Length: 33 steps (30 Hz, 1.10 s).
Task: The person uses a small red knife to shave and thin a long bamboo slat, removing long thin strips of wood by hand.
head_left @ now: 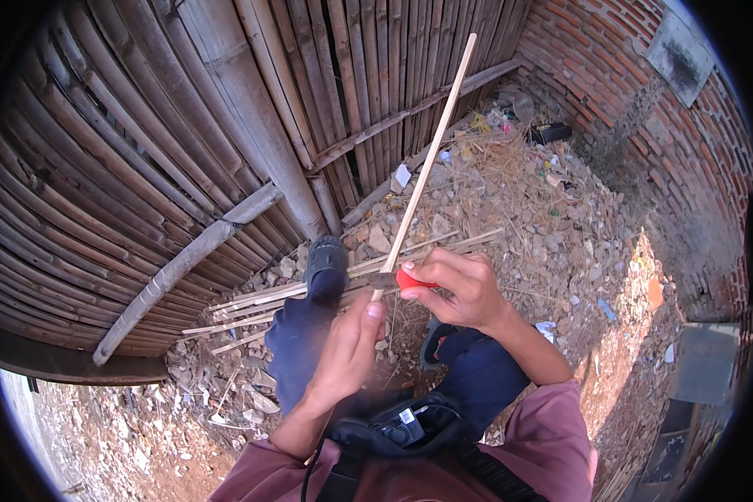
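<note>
Bamboo fence (113, 167) left, brick wall (590, 54) right; loose strips (255, 299) on rubble (560, 222); long pale stick (433, 151) slants upward in front, lower end gripped by left hand (347, 341); right hand (467, 289) grasping red-handled tool (410, 281), tool against stick.

Daylight, my left hand (356, 339) and right hand (464, 284) in soft shade, sharp enough. Hard sun patches on rubble (604, 376), right and lower left. Fisheye bows bamboo fence (84, 209) and brick wall (590, 58); rim black.
</note>
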### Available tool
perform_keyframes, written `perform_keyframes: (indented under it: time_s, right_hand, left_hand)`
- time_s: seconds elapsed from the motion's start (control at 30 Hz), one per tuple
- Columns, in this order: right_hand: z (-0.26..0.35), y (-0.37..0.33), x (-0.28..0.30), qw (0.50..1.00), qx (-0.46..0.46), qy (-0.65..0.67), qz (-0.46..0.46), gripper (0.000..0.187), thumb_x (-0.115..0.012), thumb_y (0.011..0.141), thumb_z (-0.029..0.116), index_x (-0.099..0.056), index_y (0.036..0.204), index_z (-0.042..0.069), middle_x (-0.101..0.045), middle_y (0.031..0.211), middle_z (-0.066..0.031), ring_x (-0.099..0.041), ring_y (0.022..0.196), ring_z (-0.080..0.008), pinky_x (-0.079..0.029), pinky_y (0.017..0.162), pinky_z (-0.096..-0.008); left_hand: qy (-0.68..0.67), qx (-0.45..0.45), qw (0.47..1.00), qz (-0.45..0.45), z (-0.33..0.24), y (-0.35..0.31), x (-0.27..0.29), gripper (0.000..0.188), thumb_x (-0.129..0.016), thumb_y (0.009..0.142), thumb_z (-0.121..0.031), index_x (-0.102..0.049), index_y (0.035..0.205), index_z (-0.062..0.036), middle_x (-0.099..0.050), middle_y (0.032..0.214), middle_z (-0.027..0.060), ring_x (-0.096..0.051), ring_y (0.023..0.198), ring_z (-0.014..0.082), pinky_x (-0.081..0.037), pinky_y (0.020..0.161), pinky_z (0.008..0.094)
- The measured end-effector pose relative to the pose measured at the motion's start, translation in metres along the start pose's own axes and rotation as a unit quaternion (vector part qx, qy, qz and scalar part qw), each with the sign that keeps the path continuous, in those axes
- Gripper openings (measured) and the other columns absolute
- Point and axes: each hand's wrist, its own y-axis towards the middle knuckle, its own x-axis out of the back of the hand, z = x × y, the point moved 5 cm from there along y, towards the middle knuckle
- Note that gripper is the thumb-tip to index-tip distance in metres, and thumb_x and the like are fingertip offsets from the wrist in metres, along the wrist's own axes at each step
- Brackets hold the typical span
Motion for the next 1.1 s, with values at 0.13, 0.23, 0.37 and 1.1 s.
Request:
perform_keyframes:
  time_s: [0.13,0.23,0.37,1.1]
  right_hand:
    - [0.002,0.001,0.002,0.999,0.013,-0.047,-0.003,0.029,-0.088,0.084,0.027,-0.080,0.106,0.011,-0.065,0.077,-0.0009,-0.064,0.058,-0.0189,-0.049,0.050,-0.0335]
    - [0.001,0.002,0.004,0.997,0.028,-0.068,-0.009,0.029,-0.088,0.082,0.027,-0.081,0.105,0.012,-0.065,0.076,0.0000,-0.063,0.057,-0.0178,-0.048,0.049,-0.0328]
    - [0.004,0.006,0.007,0.995,0.041,-0.091,-0.025,0.028,-0.089,0.082,0.027,-0.081,0.105,0.012,-0.065,0.075,0.0009,-0.064,0.057,-0.0175,-0.049,0.049,-0.0326]
    - [-0.112,0.033,0.093,0.986,-0.108,-0.076,-0.106,0.025,-0.085,0.091,0.021,-0.075,0.101,0.000,-0.078,0.090,-0.0112,-0.075,0.079,-0.0182,-0.057,0.072,-0.0305]
  left_hand:
    - [0.087,0.000,0.996,-0.013,0.000,0.000,0.000,0.032,-0.041,0.117,-0.028,-0.056,0.113,-0.0004,-0.062,0.072,0.0182,-0.065,0.068,0.0414,-0.046,0.062,0.0495]
    - [0.099,0.000,0.995,-0.016,-0.002,-0.001,0.000,0.031,-0.041,0.116,-0.027,-0.055,0.113,-0.0001,-0.062,0.071,0.0219,-0.065,0.069,0.0478,-0.045,0.061,0.0534]
    - [0.119,-0.014,0.992,-0.025,0.001,0.001,0.001,0.029,-0.042,0.116,-0.027,-0.053,0.113,-0.0004,-0.062,0.071,0.0269,-0.063,0.072,0.0540,-0.042,0.060,0.0581]
    - [0.187,-0.008,0.982,0.024,0.008,-0.013,-0.010,0.025,-0.043,0.116,-0.021,-0.048,0.104,0.0009,-0.054,0.064,0.0231,-0.061,0.062,0.0489,-0.041,0.057,0.0538]
